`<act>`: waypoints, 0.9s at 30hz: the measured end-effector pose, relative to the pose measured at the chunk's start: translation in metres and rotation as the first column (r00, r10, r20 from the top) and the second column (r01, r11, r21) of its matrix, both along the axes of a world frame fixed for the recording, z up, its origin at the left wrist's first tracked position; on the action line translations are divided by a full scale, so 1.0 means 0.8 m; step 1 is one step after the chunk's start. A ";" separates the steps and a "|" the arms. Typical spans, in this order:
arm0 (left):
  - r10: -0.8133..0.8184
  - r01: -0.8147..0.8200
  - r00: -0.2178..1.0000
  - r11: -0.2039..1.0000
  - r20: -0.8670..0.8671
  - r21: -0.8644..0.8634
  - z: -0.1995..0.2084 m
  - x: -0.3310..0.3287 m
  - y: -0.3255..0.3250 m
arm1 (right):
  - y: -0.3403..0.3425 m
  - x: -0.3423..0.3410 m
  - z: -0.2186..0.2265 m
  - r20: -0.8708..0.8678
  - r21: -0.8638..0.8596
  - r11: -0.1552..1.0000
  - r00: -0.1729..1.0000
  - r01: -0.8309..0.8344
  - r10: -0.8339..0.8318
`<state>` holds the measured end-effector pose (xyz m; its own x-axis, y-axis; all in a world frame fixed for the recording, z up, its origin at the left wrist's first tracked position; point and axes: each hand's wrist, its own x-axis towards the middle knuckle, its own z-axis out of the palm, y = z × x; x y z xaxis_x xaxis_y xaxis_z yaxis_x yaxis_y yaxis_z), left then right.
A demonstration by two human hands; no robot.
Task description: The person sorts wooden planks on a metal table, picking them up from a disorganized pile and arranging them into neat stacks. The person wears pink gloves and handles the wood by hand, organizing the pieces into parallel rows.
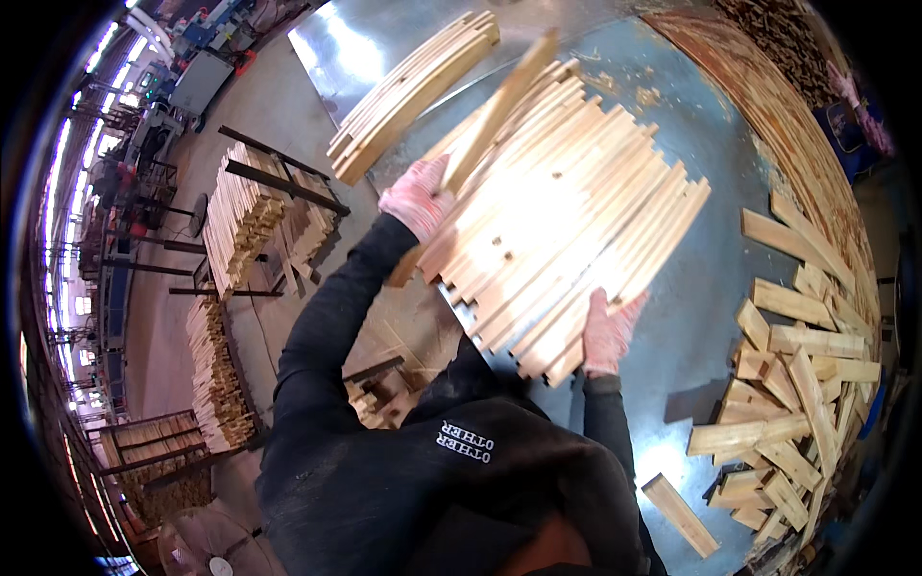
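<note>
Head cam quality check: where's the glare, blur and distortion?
Head view: glare washes out the middle of the row of wood strips and whitens patches of the metal table. Head view: the raised strip at the left hand is smeared, likely motion blur. Head view: fisheye bows the bundle at upper left; corners go black.
</note>
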<state>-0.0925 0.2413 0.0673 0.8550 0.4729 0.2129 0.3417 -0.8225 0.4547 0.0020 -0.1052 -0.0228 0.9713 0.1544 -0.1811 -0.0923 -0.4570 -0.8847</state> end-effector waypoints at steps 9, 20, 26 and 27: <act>0.236 -0.029 0.855 0.910 -0.461 0.413 -0.072 0.042 0.264 | 0.000 -0.004 -0.019 0.044 -0.154 0.976 0.988 0.152 -0.147; 0.191 -0.213 0.899 0.977 -0.395 -0.013 -0.131 0.116 0.152 | 0.030 0.004 -0.010 -0.022 -0.150 0.950 0.960 0.273 -0.279; -0.298 0.334 0.838 0.943 -0.458 -0.002 -0.220 0.081 0.232 | 0.043 0.009 -0.027 -0.370 -0.266 0.963 0.927 -0.036 -0.067; -0.052 -0.055 0.874 0.977 -0.484 -0.205 -0.135 0.111 0.142 | 0.034 -0.005 -0.034 -0.225 -0.268 0.955 0.955 0.128 -0.191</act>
<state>-0.0034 0.3550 -0.0403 0.8240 0.4612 -0.3293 0.5635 -0.7283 0.3900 -0.0023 -0.0777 -0.0503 0.8994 -0.0798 -0.4298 -0.3824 -0.6200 -0.6851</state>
